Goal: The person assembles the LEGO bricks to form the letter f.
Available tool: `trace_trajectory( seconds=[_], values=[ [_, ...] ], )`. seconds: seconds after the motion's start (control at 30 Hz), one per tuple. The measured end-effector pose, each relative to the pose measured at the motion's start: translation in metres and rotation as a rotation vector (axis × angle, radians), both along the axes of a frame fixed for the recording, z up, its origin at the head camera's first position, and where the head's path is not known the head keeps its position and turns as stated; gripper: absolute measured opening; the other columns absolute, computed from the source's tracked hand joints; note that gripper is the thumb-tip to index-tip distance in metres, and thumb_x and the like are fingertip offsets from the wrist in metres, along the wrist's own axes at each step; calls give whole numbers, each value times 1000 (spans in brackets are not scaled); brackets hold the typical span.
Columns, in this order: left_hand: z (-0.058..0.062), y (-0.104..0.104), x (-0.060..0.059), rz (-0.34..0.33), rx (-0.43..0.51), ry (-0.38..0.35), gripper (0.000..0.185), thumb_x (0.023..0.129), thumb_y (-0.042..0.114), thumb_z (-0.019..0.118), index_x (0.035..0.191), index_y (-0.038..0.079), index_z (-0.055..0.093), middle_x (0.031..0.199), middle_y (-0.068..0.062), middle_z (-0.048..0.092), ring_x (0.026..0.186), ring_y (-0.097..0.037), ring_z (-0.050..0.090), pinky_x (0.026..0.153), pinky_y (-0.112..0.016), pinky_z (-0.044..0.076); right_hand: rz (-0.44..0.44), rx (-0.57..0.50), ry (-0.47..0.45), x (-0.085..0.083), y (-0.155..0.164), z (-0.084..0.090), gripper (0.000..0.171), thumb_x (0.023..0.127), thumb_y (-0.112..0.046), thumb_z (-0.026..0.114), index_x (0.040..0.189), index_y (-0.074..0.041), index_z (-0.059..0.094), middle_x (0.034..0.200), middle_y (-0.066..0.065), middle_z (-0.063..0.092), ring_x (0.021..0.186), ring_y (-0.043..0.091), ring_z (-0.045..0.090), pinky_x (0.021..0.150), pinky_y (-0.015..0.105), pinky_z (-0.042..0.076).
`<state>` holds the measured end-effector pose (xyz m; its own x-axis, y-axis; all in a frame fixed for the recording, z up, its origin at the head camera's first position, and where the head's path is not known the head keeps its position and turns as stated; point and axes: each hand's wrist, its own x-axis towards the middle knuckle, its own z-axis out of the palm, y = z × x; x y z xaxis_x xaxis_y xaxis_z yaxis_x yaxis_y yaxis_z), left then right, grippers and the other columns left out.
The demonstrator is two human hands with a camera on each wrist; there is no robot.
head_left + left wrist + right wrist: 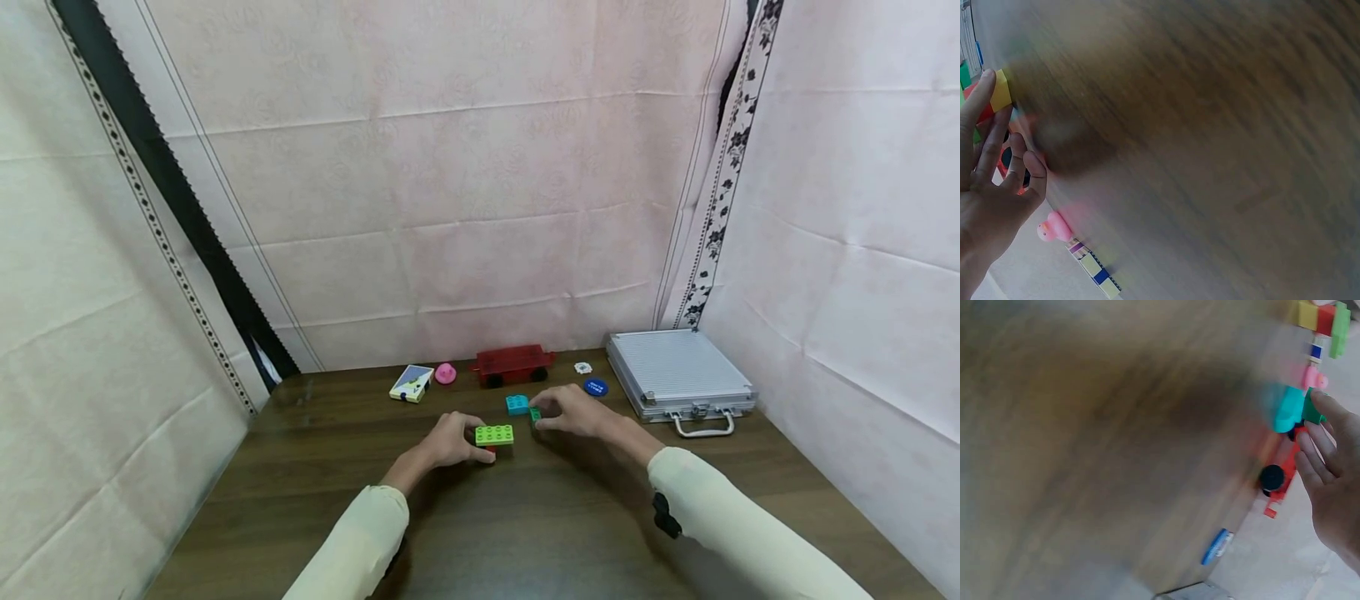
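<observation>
My left hand (pixel 448 442) grips a small stack of toy bricks, thumb on the near side and fingers behind. On top is a long lime-green brick (pixel 494 434). Below it come a red brick (pixel 1325 320) and a yellow brick (pixel 1000 92), both plainer in the wrist views. To the right, my right hand (pixel 574 412) pinches a small dark-green brick (pixel 535 414) between thumb and fingertips. A blue brick (pixel 517 405) sits right at its left side; in the right wrist view the green brick meets this turquoise-looking brick (pixel 1289 409).
Behind the hands stands a red toy wagon (pixel 513 364) with black wheels. A pink rubber duck (pixel 1055 227) and a small patterned box (pixel 412 383) lie left of it. A white piece (pixel 582 367), a blue disc (pixel 596 387) and a silver case (pixel 681 373) are at right.
</observation>
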<state>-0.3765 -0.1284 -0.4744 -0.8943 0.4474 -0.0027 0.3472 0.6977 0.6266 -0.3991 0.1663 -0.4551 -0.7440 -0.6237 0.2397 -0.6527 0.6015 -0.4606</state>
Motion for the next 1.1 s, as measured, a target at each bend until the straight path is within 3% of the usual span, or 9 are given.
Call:
trace_trajectory(
  seconds=[0.23, 0.4, 0.57, 0.83, 1.1],
  values=[
    [1, -2, 0, -7, 5, 2, 56, 81, 33, 91, 126, 6, 72, 111, -2, 71, 95, -14, 61, 87, -38, 55, 47, -52, 9, 4, -12, 17, 39, 96, -20, 78, 127, 2, 70, 125, 16, 71, 115, 38, 69, 94, 52, 55],
    [0, -1, 0, -8, 15, -5, 54, 82, 32, 91, 125, 6, 72, 108, -1, 71, 90, -13, 62, 82, -33, 56, 61, -36, -9, 13, -28, 24, 38, 96, -20, 78, 128, -2, 70, 127, 13, 71, 117, 33, 68, 96, 51, 55],
    [0, -1, 1, -20, 35, -9, 51, 82, 29, 91, 123, 5, 72, 102, 1, 71, 83, -12, 64, 73, -30, 56, 81, -42, -21, 17, -44, 23, 35, 95, -22, 79, 127, -10, 73, 124, 7, 72, 113, 26, 69, 95, 46, 56],
    [-2, -1, -1, -43, 51, 10, 50, 83, 28, 91, 123, 6, 73, 105, 0, 74, 83, -10, 66, 72, -27, 56, 127, -68, -46, 17, -61, 16, 38, 95, -23, 78, 128, -4, 72, 124, 9, 72, 116, 32, 69, 96, 49, 55],
    [-2, -1, -1, -41, 58, 3, 50, 83, 28, 91, 124, 7, 73, 105, 0, 73, 81, -10, 66, 68, -27, 56, 112, -23, -4, 19, -69, 13, 33, 95, -22, 79, 125, -9, 74, 116, 2, 74, 100, 13, 71, 85, 27, 57]
  ],
)
